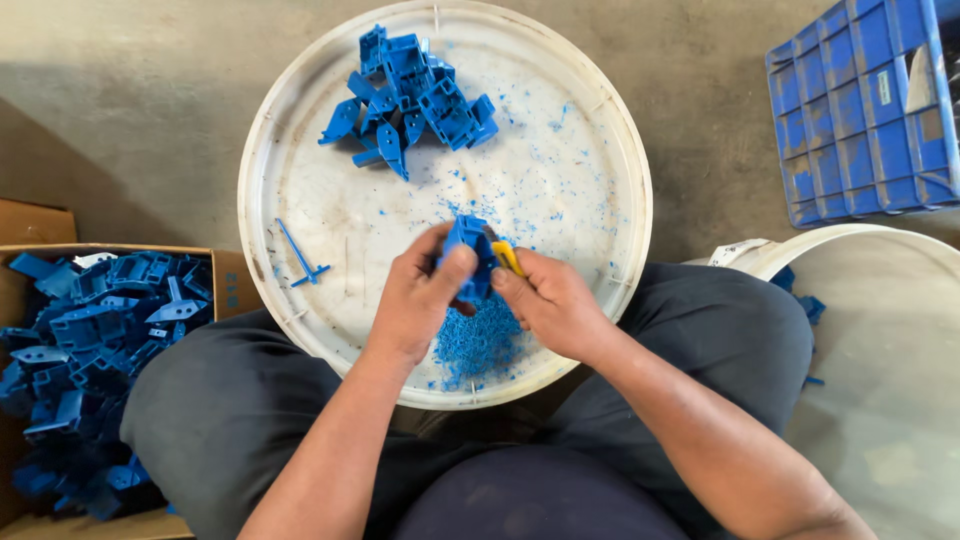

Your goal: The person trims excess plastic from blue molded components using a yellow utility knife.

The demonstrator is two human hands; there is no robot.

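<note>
Now two hands, left hand (420,295), right hand (550,300), one blue part (468,250)

Single head view, steeply downward, close over the lap.

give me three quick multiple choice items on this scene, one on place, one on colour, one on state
1. Where does the heap of whole blue plastic parts lie on the round white tray?
A. far side
B. near edge
C. off the tray

2. What colour is the tool in the right hand?
A. red
B. yellow
C. green

3. What is the left hand doing?
A. resting empty
B. holding a blue part
C. reaching into the cardboard box

Answers: 1 A, the heap sits at the tray's top, away from the person. 2 B, a yellow handle shows by the fingers. 3 B, fingers wrap the part.
</note>
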